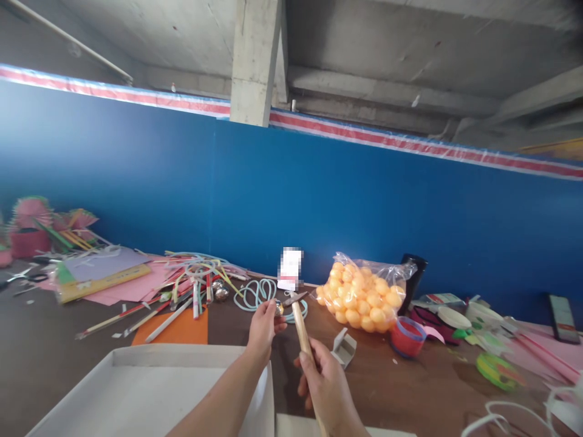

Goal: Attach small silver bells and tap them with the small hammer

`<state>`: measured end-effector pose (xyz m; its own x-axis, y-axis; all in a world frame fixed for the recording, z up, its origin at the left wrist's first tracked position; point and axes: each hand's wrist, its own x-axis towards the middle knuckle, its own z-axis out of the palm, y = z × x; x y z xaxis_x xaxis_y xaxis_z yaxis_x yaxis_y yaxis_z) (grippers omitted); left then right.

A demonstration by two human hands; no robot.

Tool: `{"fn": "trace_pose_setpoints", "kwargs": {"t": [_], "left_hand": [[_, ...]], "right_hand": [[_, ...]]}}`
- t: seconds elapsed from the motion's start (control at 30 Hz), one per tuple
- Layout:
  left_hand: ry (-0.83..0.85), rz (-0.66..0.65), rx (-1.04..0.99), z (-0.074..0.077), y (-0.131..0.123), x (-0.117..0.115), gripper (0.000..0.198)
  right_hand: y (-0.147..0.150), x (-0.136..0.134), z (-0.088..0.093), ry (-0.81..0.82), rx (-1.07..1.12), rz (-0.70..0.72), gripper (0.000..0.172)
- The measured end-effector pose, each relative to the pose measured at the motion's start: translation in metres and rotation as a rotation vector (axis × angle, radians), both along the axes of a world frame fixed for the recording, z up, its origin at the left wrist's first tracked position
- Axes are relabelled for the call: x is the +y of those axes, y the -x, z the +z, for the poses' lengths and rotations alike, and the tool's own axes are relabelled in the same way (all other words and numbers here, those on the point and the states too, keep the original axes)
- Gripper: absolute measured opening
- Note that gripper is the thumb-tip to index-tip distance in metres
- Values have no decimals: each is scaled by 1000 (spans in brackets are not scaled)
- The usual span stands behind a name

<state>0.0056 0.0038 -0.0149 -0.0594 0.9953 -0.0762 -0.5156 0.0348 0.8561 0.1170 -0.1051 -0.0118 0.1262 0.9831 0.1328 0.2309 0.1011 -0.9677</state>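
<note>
Left hand (pixel 263 328) pinches a shiny ball (pixel 279 308) above the bench (pixel 378 385); my right hand (pixel 322 371) is closed round a hammer (pixel 300 329), its head close by. I should keep the pinch steady and clear.

- I read this as a makeshift craft workshop: overhead are a bare concrete pillar (pixel 255 67) and a raw concrete ceiling (pixel 410 42).
- I see a blue partition (pixel 364 200) behind the table (pixel 382 388).
- I also spot orange paper (pixel 194 328), a bag of orange balls (pixel 362 297) and a wooden-handled hammer (pixel 300 328).
</note>
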Motion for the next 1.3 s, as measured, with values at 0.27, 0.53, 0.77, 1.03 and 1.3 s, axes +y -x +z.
{"fn": "trace_pose_setpoints", "kwargs": {"t": [0.27, 0.53, 0.77, 1.03, 1.3], "left_hand": [[-3, -12, 57, 5, 0, -3, 31], [-6, -11, 70, 3, -1, -3, 33], [5, -16, 66, 1, -1, -1, 35], [0, -19, 55, 1, -1, -2, 38], [-14, -18, 80, 2, -1, -3, 37]], "right_hand": [[0, 1, 0, 65, -8, -6, 31], [-1, 3, -2, 73, -20, 1, 32], [-2, 3, -4, 78, -27, 2, 34], [-1, 2, -3, 77, -12, 0, 33], [-1, 3, -4, 94, -28, -6, 33]]}}
